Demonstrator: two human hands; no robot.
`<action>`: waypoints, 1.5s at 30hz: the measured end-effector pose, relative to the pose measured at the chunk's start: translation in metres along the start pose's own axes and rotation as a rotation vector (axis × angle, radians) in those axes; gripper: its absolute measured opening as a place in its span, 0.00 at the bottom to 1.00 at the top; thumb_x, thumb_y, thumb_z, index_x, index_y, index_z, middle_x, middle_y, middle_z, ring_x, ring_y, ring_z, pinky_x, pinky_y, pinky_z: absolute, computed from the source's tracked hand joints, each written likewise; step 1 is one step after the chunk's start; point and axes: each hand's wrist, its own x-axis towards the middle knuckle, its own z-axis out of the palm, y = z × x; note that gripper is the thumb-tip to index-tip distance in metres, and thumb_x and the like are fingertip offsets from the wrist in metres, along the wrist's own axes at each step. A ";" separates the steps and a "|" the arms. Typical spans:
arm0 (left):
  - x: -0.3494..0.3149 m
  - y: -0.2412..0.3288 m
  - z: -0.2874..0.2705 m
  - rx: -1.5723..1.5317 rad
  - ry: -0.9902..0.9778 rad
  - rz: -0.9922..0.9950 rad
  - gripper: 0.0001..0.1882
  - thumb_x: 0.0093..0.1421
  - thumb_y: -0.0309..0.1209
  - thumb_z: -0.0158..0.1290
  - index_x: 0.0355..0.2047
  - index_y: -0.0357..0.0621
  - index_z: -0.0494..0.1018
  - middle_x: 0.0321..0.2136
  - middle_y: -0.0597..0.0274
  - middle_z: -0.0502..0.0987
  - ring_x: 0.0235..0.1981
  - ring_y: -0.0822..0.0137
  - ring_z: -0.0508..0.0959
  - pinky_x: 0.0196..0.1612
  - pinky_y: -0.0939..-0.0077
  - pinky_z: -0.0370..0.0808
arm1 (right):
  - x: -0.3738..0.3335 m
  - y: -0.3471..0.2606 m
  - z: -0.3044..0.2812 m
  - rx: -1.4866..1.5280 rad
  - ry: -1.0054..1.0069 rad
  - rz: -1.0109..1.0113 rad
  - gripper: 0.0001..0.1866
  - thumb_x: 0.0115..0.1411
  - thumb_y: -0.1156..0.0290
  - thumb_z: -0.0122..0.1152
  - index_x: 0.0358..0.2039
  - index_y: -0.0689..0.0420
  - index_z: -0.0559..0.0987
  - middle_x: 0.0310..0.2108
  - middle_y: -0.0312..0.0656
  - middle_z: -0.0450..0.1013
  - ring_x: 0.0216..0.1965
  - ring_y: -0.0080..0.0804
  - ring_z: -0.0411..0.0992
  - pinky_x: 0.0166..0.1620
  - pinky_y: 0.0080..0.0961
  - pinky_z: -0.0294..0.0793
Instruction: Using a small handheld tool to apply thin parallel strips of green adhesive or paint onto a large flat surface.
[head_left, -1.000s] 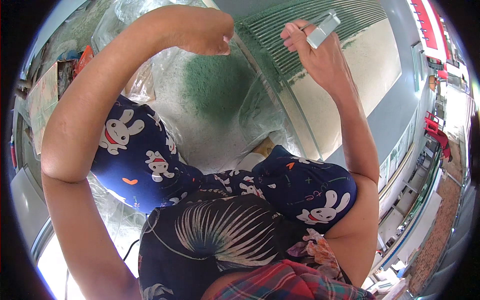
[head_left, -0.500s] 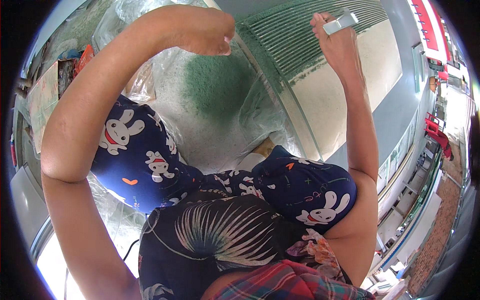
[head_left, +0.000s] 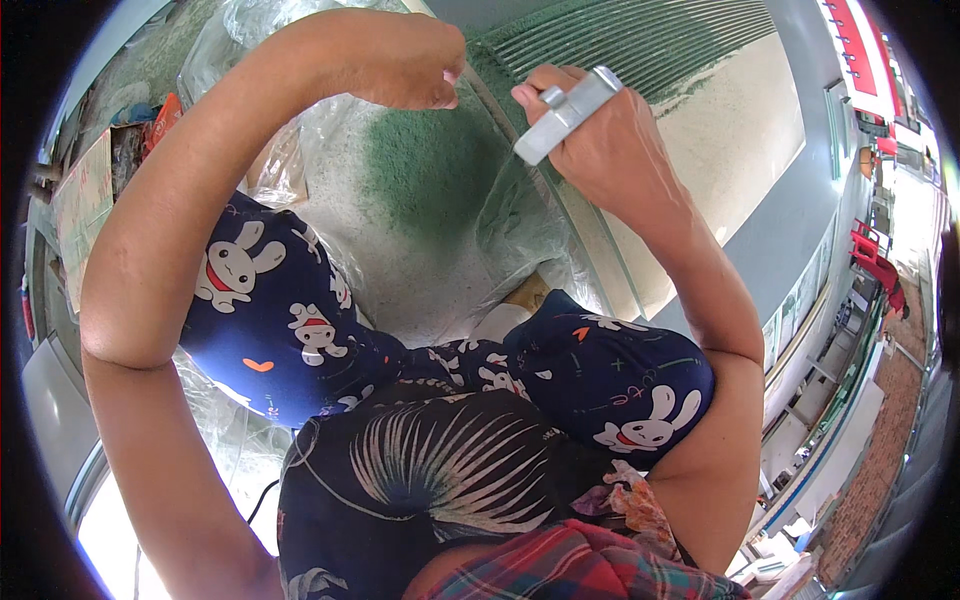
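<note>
From where I stand, the right hand [head_left: 605,135] is closed around a silver metal tool [head_left: 568,118], held above the left edge of a pale panel [head_left: 735,115] with dark green ridges [head_left: 640,40] across its far part. The left hand [head_left: 415,65] is curled, far and to the left; I can't tell whether it grips anything. Nearer, green powder [head_left: 425,170] lies in a patch beside crumpled clear plastic [head_left: 520,215].

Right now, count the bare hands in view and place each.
2: the left hand, top left of centre, fingers mostly hidden; the right hand, top right of centre, holding a silver metal tool.
</note>
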 end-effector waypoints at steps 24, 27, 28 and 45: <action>-0.003 -0.009 0.007 0.028 0.069 0.031 0.16 0.62 0.36 0.53 0.42 0.35 0.77 0.38 0.48 0.79 0.41 0.51 0.80 0.46 0.63 0.75 | 0.012 0.095 -0.017 -0.020 0.142 0.324 0.23 0.70 0.55 0.48 0.39 0.64 0.80 0.31 0.45 0.80 0.34 0.32 0.79 0.40 0.30 0.77; -0.004 -0.008 0.006 0.043 0.064 0.027 0.16 0.62 0.36 0.53 0.42 0.35 0.77 0.38 0.47 0.79 0.41 0.51 0.80 0.46 0.63 0.75 | 0.013 0.090 -0.016 -0.046 0.102 0.378 0.22 0.69 0.55 0.49 0.40 0.63 0.80 0.29 0.48 0.78 0.32 0.37 0.78 0.38 0.33 0.75; -0.003 -0.005 0.005 0.042 0.064 0.028 0.16 0.62 0.36 0.53 0.42 0.35 0.77 0.38 0.47 0.79 0.41 0.51 0.80 0.46 0.63 0.75 | 0.013 0.084 -0.016 -0.058 0.105 0.357 0.21 0.69 0.55 0.50 0.40 0.62 0.80 0.29 0.50 0.77 0.31 0.41 0.77 0.37 0.34 0.74; -0.005 -0.004 0.003 0.010 0.052 0.014 0.15 0.61 0.36 0.53 0.39 0.35 0.77 0.35 0.47 0.79 0.39 0.51 0.80 0.43 0.61 0.75 | 0.009 0.025 -0.029 0.155 -0.012 0.205 0.23 0.69 0.55 0.50 0.39 0.65 0.79 0.29 0.46 0.79 0.32 0.34 0.79 0.38 0.29 0.77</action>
